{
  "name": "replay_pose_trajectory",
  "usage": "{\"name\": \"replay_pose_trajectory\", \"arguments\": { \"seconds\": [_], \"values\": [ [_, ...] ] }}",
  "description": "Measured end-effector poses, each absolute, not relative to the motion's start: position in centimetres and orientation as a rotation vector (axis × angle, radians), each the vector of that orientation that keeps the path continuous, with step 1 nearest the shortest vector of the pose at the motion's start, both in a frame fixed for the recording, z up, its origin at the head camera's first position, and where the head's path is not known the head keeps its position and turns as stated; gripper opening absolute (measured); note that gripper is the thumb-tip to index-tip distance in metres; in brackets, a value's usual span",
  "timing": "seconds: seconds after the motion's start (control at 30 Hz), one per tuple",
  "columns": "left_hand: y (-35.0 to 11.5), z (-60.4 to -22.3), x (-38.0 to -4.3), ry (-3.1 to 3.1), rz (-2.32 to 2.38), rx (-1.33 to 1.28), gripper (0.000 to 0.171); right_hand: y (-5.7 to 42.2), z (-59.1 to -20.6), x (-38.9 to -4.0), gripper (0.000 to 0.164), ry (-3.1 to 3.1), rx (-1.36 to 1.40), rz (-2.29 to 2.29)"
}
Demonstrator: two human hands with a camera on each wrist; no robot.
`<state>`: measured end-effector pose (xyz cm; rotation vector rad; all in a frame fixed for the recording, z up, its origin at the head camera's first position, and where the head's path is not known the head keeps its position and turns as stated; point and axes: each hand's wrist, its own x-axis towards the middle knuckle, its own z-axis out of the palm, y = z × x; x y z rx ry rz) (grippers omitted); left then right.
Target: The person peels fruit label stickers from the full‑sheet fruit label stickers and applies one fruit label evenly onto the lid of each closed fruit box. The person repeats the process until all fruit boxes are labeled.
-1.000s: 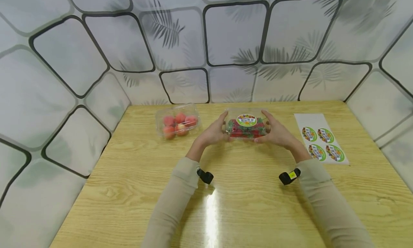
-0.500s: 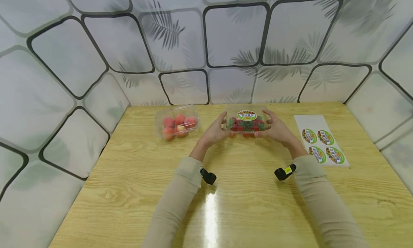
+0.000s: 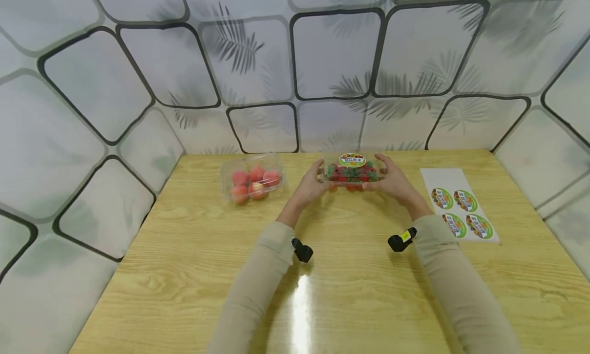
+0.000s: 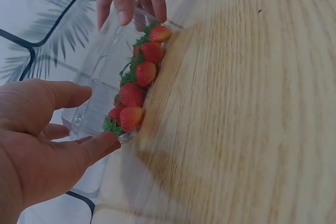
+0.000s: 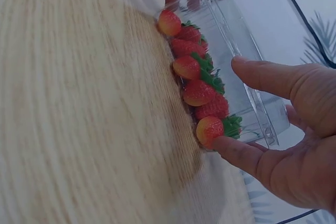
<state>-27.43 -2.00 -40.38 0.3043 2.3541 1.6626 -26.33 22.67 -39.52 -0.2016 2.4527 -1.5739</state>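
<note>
A clear plastic box of strawberries [image 3: 352, 173] with an oval fruit sticker [image 3: 352, 160] on its lid is at the back middle of the table in the head view. My left hand [image 3: 310, 184] grips its left end and my right hand [image 3: 393, 180] grips the right end. In the left wrist view, the left thumb and fingers spread round the box's near end, red strawberries [image 4: 132, 94] showing through the wall. From the right wrist, the same row of strawberries [image 5: 198, 93] lies low along the tabletop, my right fingertips against the box.
A second clear box with several peaches [image 3: 257, 184] stands to the left. On the right lies a white sheet [image 3: 435, 175] with several round fruit stickers. A patterned backdrop [image 3: 338, 57] rises behind the wooden table [image 3: 184, 272].
The strawberry box has tipped from facing me to lying flatter and has shifted slightly away, toward the table's back edge. Both hands have kept their hold and moved with it.
</note>
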Motion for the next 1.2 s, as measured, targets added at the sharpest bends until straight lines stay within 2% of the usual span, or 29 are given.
{"name": "replay_pose_trajectory", "arguments": {
  "seconds": [0.53, 1.2],
  "values": [
    [-1.5, -40.5, -29.0, 2.341, 1.686, 0.258, 0.077, 23.0, -40.0, -28.7, 0.102, 2.275, -0.158, -1.709],
    [-1.3, -40.6, -29.5, 2.305, 1.730, 0.221, 0.078, 23.1, -40.0, -29.2, 0.103, 2.319, -0.190, -1.680]
  ]
}}
